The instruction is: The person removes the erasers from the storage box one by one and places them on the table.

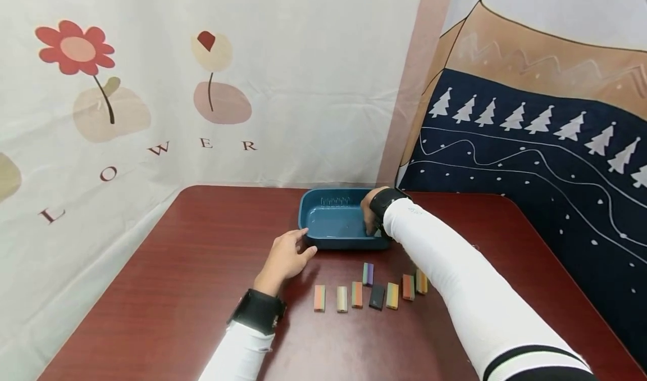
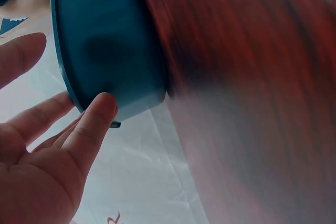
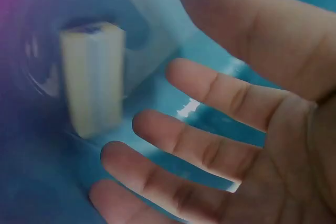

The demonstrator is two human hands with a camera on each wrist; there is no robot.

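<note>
A blue rectangular tray [image 1: 336,221] stands at the far side of the table. My right hand [image 1: 370,209] reaches inside its right end, fingers spread and slightly bent in the right wrist view. Beside those fingertips a small pale-yellow block [image 3: 93,80] with a bluish stripe lies on the tray's floor, apart from the hand. At the near left corner of the tray, my left hand [image 1: 285,260] has its fingers extended, the fingertips at the rim in the left wrist view.
Several small striped blocks lie in a loose row before the tray, among them an orange-and-green block [image 1: 319,298], a cream block [image 1: 342,299], a black block [image 1: 376,297] and a purple block [image 1: 368,274]. A flower-printed curtain [image 1: 313,89] hangs behind the brown table [image 1: 217,257].
</note>
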